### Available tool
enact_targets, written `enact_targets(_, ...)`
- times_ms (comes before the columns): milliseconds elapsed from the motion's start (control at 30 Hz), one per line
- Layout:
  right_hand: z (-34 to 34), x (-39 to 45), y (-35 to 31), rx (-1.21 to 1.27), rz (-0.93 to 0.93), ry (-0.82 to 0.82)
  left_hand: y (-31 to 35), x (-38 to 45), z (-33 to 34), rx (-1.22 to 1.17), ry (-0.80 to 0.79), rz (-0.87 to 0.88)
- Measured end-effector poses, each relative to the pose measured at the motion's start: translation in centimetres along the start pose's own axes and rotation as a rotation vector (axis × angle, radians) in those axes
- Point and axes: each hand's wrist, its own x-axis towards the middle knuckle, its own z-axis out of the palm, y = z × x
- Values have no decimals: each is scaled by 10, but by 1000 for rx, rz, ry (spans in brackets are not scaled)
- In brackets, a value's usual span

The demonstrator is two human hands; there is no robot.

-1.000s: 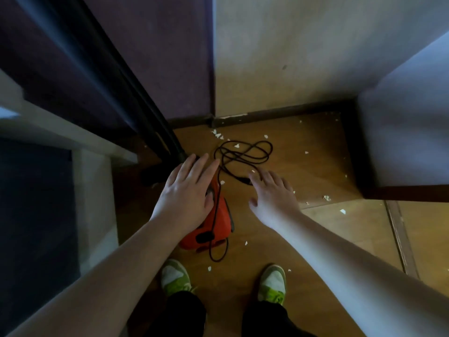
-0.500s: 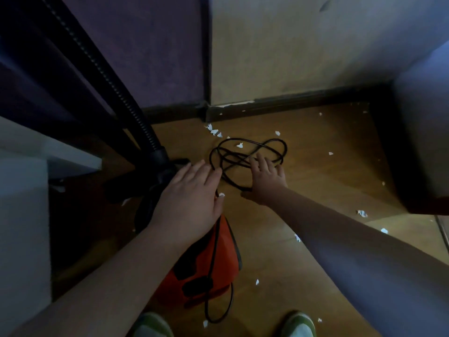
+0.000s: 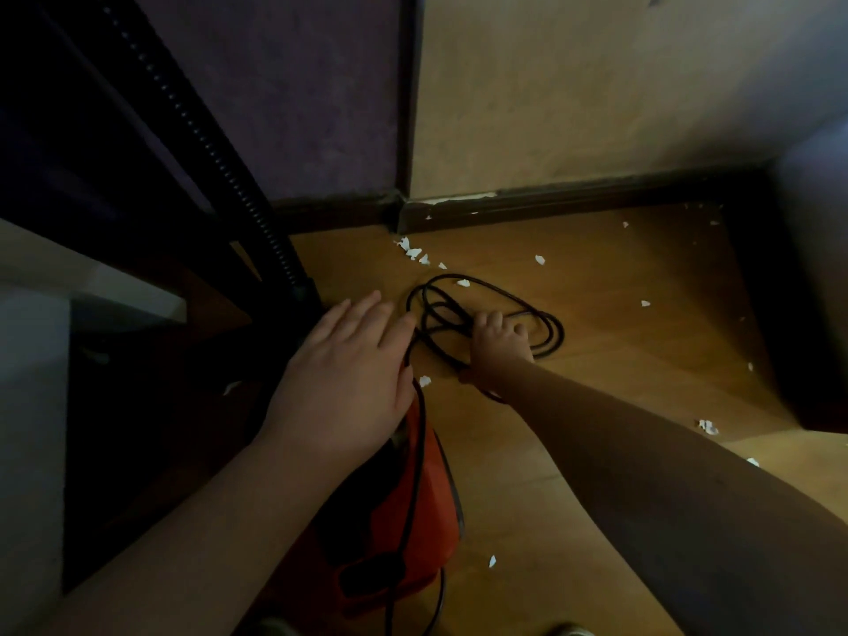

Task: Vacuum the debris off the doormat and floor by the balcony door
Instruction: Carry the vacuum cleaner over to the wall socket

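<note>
An orange vacuum cleaner (image 3: 413, 511) stands on the wooden floor (image 3: 596, 360) at my feet. Its black ribbed hose (image 3: 220, 167) rises to the upper left. My left hand (image 3: 348, 374) lies flat on the vacuum's top, fingers spread and straight. The black power cord (image 3: 527, 305) lies in loose loops on the floor ahead. My right hand (image 3: 498, 342) is down on those loops with its fingers curled around several strands. White debris scraps (image 3: 413, 252) are scattered over the floor near the skirting and to the right.
A dark skirting board (image 3: 550, 204) runs along the beige wall ahead. A purple wall panel (image 3: 298, 84) stands at the upper left. A white and dark cabinet (image 3: 36, 383) fills the left side. A dark furniture base (image 3: 789, 314) blocks the right.
My view has dropped closer to the floor. My right hand has reached forward onto the cord loops and closed its fingers on them. The left hand stays on the vacuum.
</note>
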Motion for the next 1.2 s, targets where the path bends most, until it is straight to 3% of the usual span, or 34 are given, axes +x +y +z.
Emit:
enact_targets(233, 15, -18, -2, -69, 108, -27, 11, -10, 5, 20, 69, 96)
enact_targets(433, 19, -74, 21, 434, 250, 24, 32, -33, 2, -33, 127, 120)
enact_targets(567, -23, -125, 30, 777, 233, -27, 48, -67, -23, -165, 23, 5)
enact_targets(767, -101, -211, 22, 938, 33, -2, 56, -101, -76, -353, -291, -173)
enact_targets(967, -180, -288, 9, 1041, -114, -43, 53, -114, -126, -839, -166, -615)
enact_targets(1200, -230, -356, 1, 1023, -235, -53, 46, -136, -183, -1086, -142, -684)
